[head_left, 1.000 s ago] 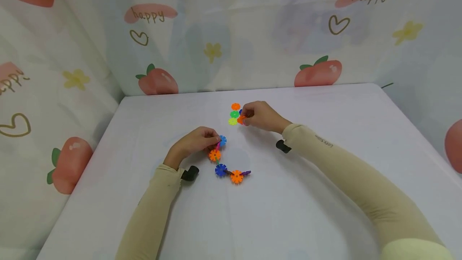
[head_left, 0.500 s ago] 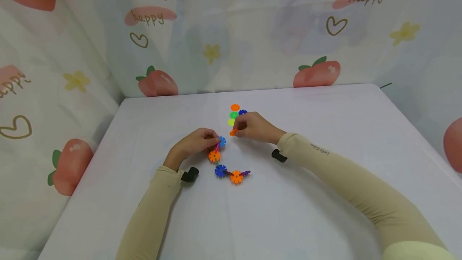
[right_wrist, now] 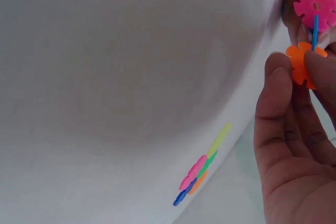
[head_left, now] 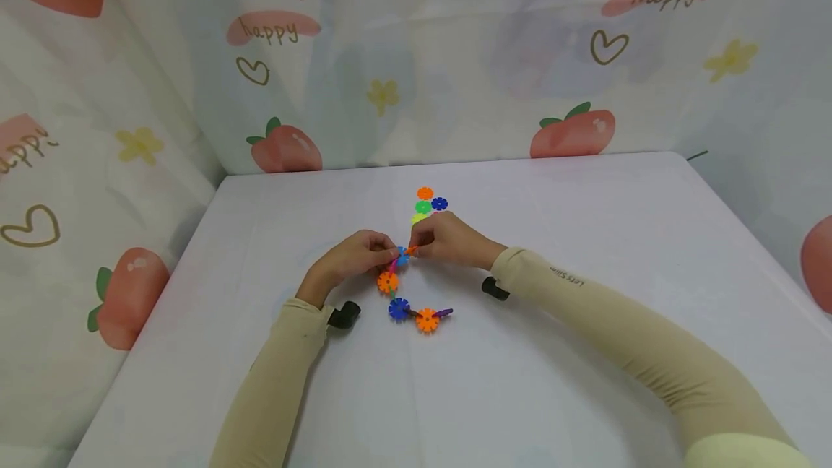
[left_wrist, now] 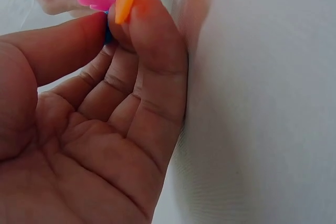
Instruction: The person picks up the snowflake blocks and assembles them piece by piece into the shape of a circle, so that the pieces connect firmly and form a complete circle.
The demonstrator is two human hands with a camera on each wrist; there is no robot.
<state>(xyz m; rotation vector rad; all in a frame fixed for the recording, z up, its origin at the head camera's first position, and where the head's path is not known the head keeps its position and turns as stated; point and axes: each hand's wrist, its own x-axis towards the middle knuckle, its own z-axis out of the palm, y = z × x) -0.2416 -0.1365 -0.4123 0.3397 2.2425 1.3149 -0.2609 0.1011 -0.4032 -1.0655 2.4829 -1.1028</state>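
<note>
At the table's middle, my left hand [head_left: 354, 257] pinches a light blue snowflake disc [head_left: 402, 256], the upper end of a curved chain. Between thumb and fingers of my right hand [head_left: 450, 240] is a loose orange snowflake disc [right_wrist: 299, 64]. Its edge meets the light blue disc's edge; whether the slots are engaged I cannot tell. Below the light blue disc the chain runs through a pink disc [right_wrist: 314, 7], an orange disc [head_left: 388, 282], a dark blue disc [head_left: 399, 309] and another orange disc [head_left: 427, 320], ending in a purple disc [head_left: 445, 313] on edge.
Beyond my right hand lie several loose discs: orange [head_left: 425, 193], green [head_left: 423, 206], dark blue [head_left: 439, 204], yellow [head_left: 418, 218] and pink [right_wrist: 193, 172]. A white cloth covers the table [head_left: 520, 381]. A printed curtain [head_left: 455, 92] stands behind it.
My right hand has picked the orange disc from the loose group and brought it down and left to the light blue disc. My left hand and the chain stay nearly still.
</note>
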